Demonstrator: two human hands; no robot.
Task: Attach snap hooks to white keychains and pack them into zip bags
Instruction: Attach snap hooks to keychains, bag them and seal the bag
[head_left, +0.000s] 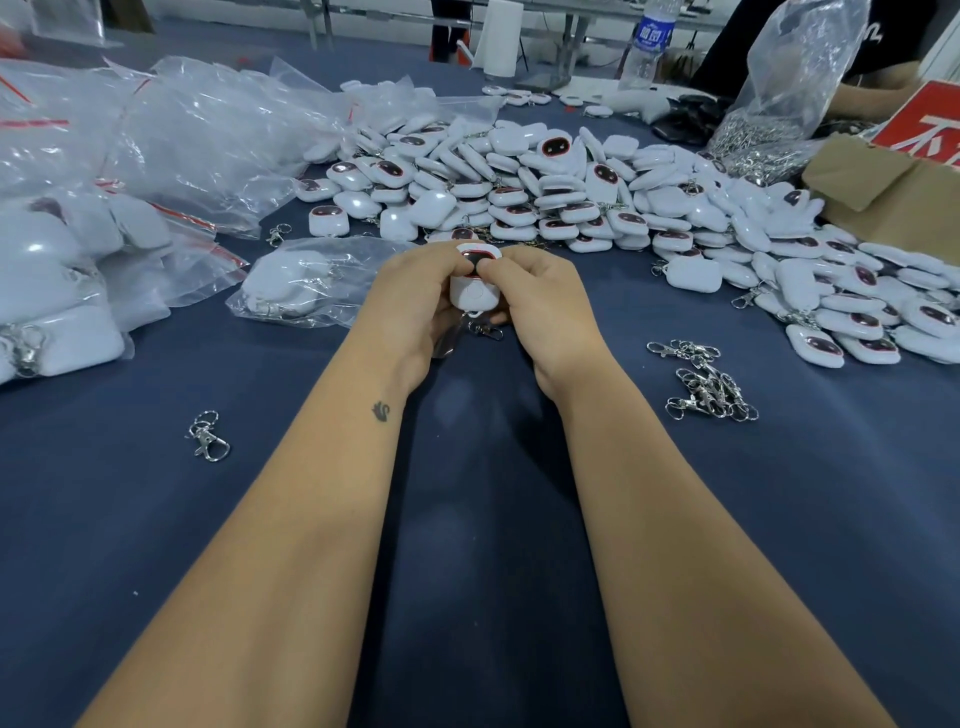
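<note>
Both the left hand (415, 291) and right hand (540, 296) gripped one white keychain (475, 283) above the blue table (467, 519), a snap hook (485, 330) dangling beneath; it looked light, rigid and glossy-slippery, best pinched by its flat sides

A red sign (930, 130) shows a white character "不"; bottle label (649, 34) unreadable

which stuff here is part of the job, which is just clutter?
Job:
- both hands, left hand and right hand, gripping one white keychain
- snap hook hanging under it
- loose hooks
- keychain pile
- zip bags

Clutter:
- water bottle
- cardboard box
- paper roll
</note>
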